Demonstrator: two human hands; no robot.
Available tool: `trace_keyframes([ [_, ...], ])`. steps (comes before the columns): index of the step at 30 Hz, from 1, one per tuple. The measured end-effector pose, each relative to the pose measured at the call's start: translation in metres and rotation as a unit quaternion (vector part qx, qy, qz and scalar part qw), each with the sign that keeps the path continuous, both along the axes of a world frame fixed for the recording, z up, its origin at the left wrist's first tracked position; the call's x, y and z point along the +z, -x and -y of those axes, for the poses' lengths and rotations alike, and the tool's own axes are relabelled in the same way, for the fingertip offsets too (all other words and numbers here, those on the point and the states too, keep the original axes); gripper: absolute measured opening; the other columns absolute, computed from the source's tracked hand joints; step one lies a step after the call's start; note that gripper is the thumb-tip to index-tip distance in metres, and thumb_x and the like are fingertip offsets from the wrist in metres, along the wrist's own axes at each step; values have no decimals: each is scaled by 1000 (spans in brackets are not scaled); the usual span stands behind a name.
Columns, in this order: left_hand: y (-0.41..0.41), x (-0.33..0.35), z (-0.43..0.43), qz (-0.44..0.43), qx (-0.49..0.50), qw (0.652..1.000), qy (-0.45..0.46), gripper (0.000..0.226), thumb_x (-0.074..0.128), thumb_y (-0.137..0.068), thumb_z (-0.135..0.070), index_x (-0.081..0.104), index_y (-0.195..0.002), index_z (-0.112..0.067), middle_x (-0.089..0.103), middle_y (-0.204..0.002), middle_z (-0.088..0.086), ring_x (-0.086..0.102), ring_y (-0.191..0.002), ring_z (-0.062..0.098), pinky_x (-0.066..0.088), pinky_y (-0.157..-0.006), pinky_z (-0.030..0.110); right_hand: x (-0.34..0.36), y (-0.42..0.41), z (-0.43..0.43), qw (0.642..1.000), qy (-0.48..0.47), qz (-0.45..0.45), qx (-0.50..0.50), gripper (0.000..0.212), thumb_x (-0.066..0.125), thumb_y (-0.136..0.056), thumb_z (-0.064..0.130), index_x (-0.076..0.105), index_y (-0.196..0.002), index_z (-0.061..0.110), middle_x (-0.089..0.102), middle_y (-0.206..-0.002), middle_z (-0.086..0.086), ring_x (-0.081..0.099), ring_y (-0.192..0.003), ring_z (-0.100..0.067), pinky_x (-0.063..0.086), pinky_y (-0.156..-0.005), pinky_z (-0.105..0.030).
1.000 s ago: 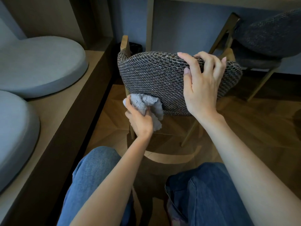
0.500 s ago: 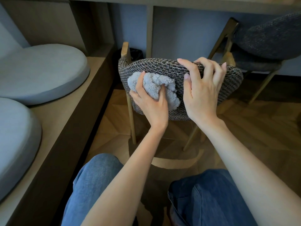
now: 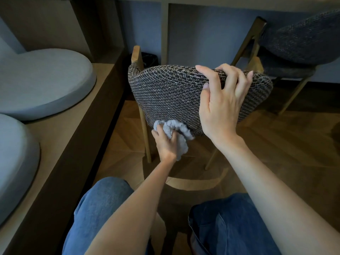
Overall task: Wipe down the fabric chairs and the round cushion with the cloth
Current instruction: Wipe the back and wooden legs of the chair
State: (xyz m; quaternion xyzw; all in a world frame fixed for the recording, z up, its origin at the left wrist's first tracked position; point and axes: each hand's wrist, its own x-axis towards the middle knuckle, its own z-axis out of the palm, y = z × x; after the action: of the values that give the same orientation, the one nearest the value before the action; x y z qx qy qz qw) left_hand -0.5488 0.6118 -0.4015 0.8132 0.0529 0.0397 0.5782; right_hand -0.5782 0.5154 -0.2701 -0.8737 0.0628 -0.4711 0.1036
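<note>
At the lower edge of the dark woven-fabric chair backrest (image 3: 169, 92): cloth in contact.
Your left hand (image 3: 166, 144) grips the bunched pale grey fluffy cloth (image 3: 176, 130) against that edge, left of centre. The backrest's long axis runs left to right, and most of its face lies above and right of the cloth. Your right hand (image 3: 220, 105), fingers curled over the top rim, steadies the chair.

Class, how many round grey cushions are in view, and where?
2. The far cushion lies on the bench at left; the near cushion lies on the same bench, cut by the frame edge. More may sit outside the frame.
</note>
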Motion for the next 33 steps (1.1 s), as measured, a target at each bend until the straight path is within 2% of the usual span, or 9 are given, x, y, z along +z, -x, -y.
trace_keyframes([
  [4,5,2,4,-41,32,997,61,43,53,-94,-10,35,-133,-4,36,-124,14,40,-98,14,27,-76,9,0,-1,1,1000,3,2,4,40,42,-94,13,60,-127,28,54,-125,-12,39,-125,-29,7,-118,-51],
  [10,5,78,9,174,155,960,153,41,58,-86,0,45,-125,-1,37,-114,15,39,-91,-11,30,-79,-2,-1,-2,1,1000,3,9,4,40,43,-94,13,60,-127,28,54,-126,-12,38,-126,-28,7,-118,-51],
  [13,9,116,9,262,144,939,173,43,59,-83,-3,45,-124,-6,37,-120,19,41,-113,18,37,-96,16,0,0,1,1000,-1,6,6,40,43,-95,13,59,-128,28,54,-126,-11,37,-126,-27,7,-118,-51],
  [15,11,126,11,296,130,931,171,42,60,-81,-5,46,-120,-10,37,-120,16,42,-115,23,37,-97,22,0,0,0,1000,-4,4,6,40,43,-94,13,59,-128,28,53,-126,-11,36,-126,-27,6,-118,-51],
  [18,8,129,16,276,143,932,186,41,61,-78,-9,50,-117,-6,37,-118,10,42,-111,18,36,-89,13,0,0,-1,1000,-8,6,4,40,43,-94,13,59,-127,28,53,-126,-11,35,-126,-27,6,-118,-51],
  [24,-3,95,13,223,155,950,153,36,63,-81,-8,50,-114,-2,39,-118,12,45,-113,25,40,-96,31,0,-2,-5,1000,-13,18,-6,40,44,-92,11,61,-125,27,55,-125,-11,39,-126,-29,7,-118,-51],
  [27,-5,56,8,157,128,973,107,45,65,-85,-8,45,-126,0,37,-125,11,44,-116,24,39,-103,36,0,-4,-6,999,-18,24,-12,40,43,-92,10,63,-123,26,56,-124,-12,41,-126,-30,9,-118,-52],
  [29,-7,30,5,113,110,983,90,48,64,-87,-8,43,-129,0,36,-131,15,43,-120,24,37,-103,28,0,-5,-7,999,-17,24,-13,40,43,-93,11,63,-123,26,56,-124,-12,41,-126,-30,10,-118,-53],
  [33,-11,5,-5,-15,83,994,66,44,61,-90,-13,42,-128,-2,35,-134,16,45,-119,27,29,-85,13,0,-3,-5,1000,-10,23,-7,39,43,-93,11,63,-123,26,56,-123,-12,42,-126,-30,8,-118,-51],
])
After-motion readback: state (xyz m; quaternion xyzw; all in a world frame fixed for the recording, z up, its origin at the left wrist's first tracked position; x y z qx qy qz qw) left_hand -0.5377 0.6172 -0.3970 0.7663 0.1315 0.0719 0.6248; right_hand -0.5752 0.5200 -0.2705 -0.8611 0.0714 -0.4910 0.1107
